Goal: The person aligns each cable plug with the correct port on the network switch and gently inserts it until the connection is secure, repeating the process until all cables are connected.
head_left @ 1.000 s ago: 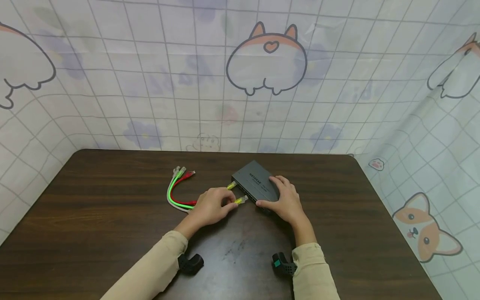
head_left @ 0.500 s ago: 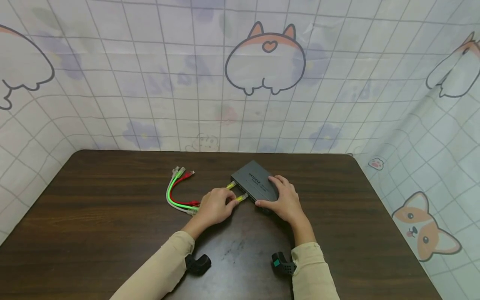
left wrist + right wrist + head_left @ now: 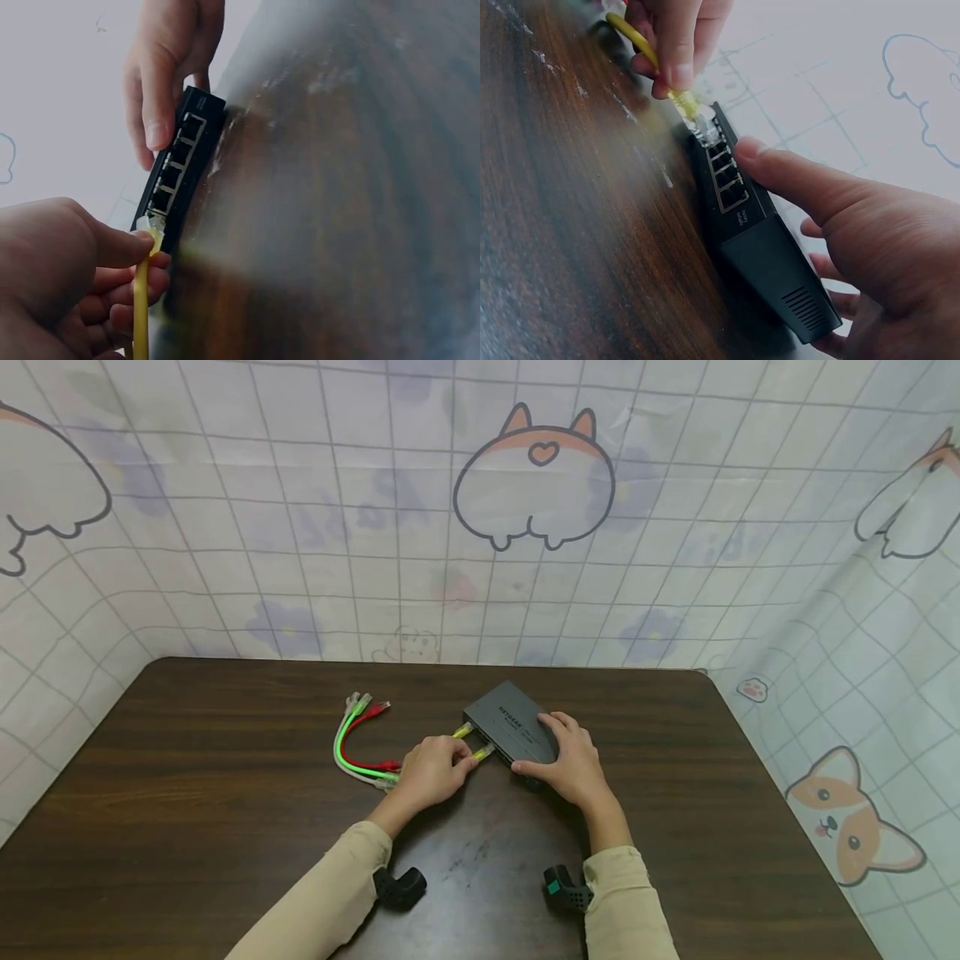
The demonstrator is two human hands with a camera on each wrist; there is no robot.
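A dark grey NETGEAR network switch (image 3: 504, 714) sits on the table, its row of ports (image 3: 177, 166) facing left. My right hand (image 3: 572, 764) grips the switch by its right side, thumb along the port edge and fingers over the far side. A yellow Ethernet cable (image 3: 141, 315) is in my left hand (image 3: 433, 770), thumb and fingers pinching it at its clear plug (image 3: 703, 124). That plug meets the switch at the port row, beside several vacant ports. Another yellow cable end (image 3: 462, 731) lies at the switch's left corner, its cable partly hidden by my left hand.
Left of my left hand lie white, green (image 3: 347, 735) and red (image 3: 367, 766) Ethernet cables, bent in a curve. The brown table (image 3: 225, 827) ends at a patterned wall covering (image 3: 360, 543) behind and to the right.
My left hand has moved slightly right, bringing the pinched yellow plug from just off the switch up to its port row. The right hand and switch have stayed in place.
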